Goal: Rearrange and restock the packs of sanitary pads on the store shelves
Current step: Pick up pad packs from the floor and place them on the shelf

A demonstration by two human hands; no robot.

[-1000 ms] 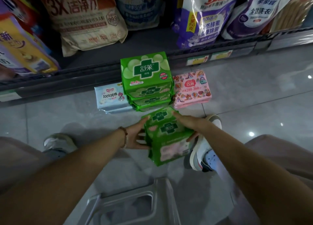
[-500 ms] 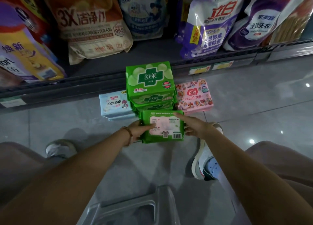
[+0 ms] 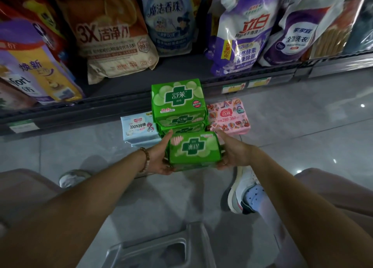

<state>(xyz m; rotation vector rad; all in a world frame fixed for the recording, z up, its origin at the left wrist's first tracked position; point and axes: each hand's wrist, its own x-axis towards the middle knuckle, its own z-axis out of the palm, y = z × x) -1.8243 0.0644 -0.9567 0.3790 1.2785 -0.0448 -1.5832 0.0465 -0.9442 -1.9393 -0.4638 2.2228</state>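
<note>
I hold a green pack of sanitary pads between both hands, just above the floor tiles. My left hand grips its left end, thumb up along the side. My right hand grips its right end. Directly behind it stands a stack of green packs with a white cross logo. A pale blue pack lies on the floor left of the stack, and a pink patterned pack lies to its right.
The bottom shelf runs across behind the packs, holding large detergent bags and purple pouches. A grey plastic stool is below me. My shoes rest on the glossy grey tiles.
The green pack was turned over from its printed back to its logo face and shifted slightly forward, close against the stack. Both hands stayed on its ends.
</note>
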